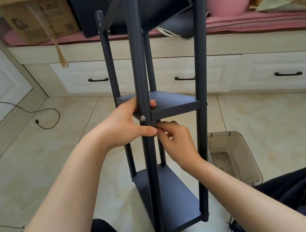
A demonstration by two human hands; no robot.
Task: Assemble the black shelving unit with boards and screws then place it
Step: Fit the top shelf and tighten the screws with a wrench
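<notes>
1. At 12 o'clock, the top of the black shelving unit [165, 97] is cut off by the frame edge; whatever the right hand [179, 142] pinches is hidden.
2. The unit stands on the floor [36, 177] between the knees.
3. The left hand [128, 122] grips the front post [138, 73] beside the screw [143, 118]; the right hand's fingers are curled, touching the post at 6 o'clock below the middle shelf [174, 103].

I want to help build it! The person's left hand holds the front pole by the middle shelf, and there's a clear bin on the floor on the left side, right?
Nearly. In the head view the left hand does hold the front pole by the middle shelf, but the clear bin sits on the right side.
</notes>
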